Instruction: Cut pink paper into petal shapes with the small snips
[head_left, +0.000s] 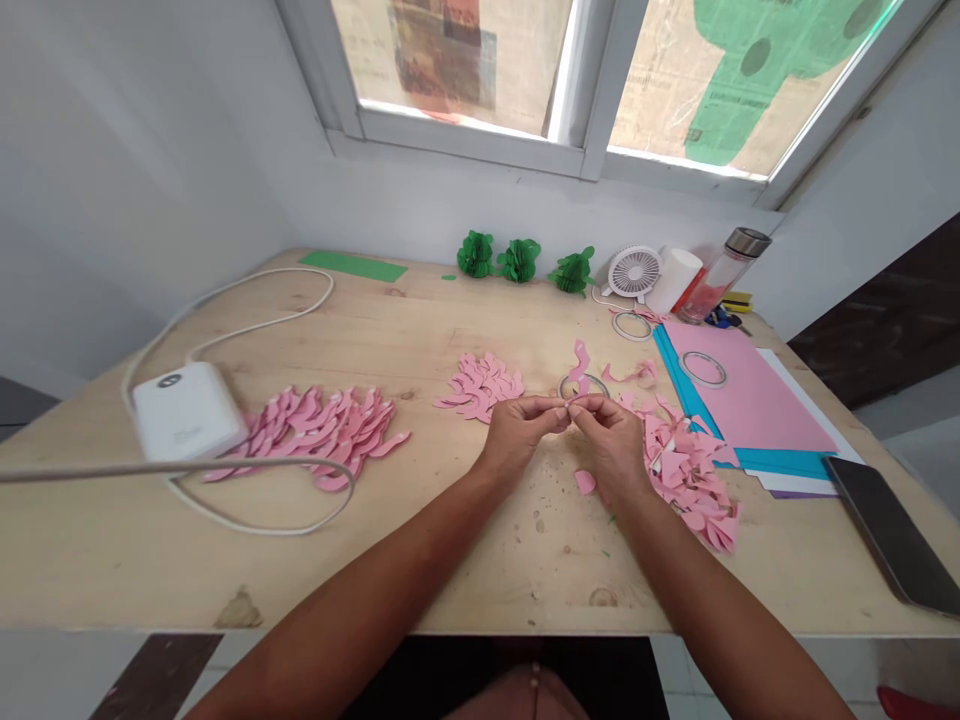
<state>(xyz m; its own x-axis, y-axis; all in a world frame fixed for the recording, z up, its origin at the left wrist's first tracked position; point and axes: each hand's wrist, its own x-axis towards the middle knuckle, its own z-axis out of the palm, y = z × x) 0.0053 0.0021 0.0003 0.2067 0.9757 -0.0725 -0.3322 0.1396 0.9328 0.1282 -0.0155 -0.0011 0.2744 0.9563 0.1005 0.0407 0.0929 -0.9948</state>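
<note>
Evidently the largest item on our bench is the pale wooden tabletop (450, 560), set below a grey-framed sliding window (480, 150) with printed paper over its panes. Next, at right, we log a fanned stack of pink, blue, white and purple paper sheets (765, 400). A long heap of wavy pink paper strips (315, 430) lies at left, its near end beside a white rectangular power bank (187, 410) with a pale cable. A looser heap of pink paper offcuts (694, 480) lies just beyond the right wrist, and a dark flat phone (896, 535) rests near the right edge.

Hands: the left hand (521, 425) and right hand (616, 435) meet tip to tip above the table, thumbs and forefingers pinching together. A smaller rosette-like pile of pink wavy strips (480, 385) lies just left of them.

Along the back we count a clear bottle with a metal cap (727, 275), a small white round fan (635, 275) and three green crumpled-paper ornaments (519, 261). A thin pale tape ring (703, 369) sits on the pink sheet. Smallest: the small pink paper piece (570, 403) between the fingertips; its shape we cannot make out.
</note>
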